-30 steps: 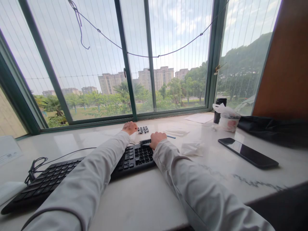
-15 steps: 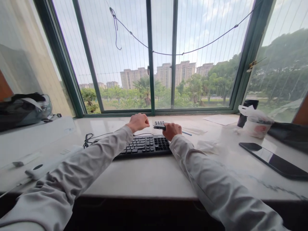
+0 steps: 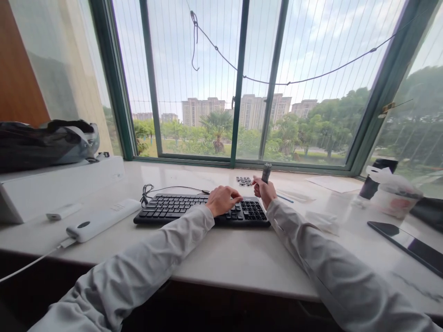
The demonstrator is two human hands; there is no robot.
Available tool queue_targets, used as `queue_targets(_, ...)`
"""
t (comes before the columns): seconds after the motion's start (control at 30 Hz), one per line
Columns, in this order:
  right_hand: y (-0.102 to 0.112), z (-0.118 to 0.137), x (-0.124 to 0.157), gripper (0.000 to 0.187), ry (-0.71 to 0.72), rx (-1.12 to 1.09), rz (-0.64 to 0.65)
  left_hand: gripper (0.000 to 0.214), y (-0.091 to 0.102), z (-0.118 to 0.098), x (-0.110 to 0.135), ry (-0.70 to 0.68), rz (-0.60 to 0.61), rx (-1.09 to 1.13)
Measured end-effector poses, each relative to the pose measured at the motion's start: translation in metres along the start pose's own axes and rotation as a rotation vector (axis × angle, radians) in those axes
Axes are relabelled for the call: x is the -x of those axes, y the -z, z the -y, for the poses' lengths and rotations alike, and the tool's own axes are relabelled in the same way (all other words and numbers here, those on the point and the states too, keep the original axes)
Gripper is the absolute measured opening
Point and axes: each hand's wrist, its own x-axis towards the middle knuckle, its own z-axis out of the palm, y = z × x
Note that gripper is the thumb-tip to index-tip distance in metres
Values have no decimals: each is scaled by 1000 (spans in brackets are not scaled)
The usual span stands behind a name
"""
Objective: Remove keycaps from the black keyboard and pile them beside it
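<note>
The keyboard (image 3: pixel 202 210) lies flat under your left hand (image 3: pixel 221 199), fingers resting loosely on its keys, while your right hand (image 3: pixel 265 190) grips a small tool (image 3: pixel 266 172) upright; a slip could scratch neighbouring keys.

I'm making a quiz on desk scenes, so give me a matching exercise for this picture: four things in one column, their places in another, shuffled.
Things:
1. black keyboard
2. small dark tool
3. phone
4. white power bank

Places:
A. held upright in the right hand
B. lying at the far right of the counter
C. under the left hand
D. left of the keyboard, with a cable plugged in

Pairs: 1-C, 2-A, 3-B, 4-D
</note>
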Motion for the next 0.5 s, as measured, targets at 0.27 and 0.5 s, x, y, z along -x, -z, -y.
queue_targets(0.27, -26, 15, 28, 28, -206, -639, 80, 41, -1, 1, 0, -40, 135, 205)
queue_targets(0.5, -26, 9, 28, 26, -389, -573, 15, 36, -3, 1, -1, -74, 187, 140)
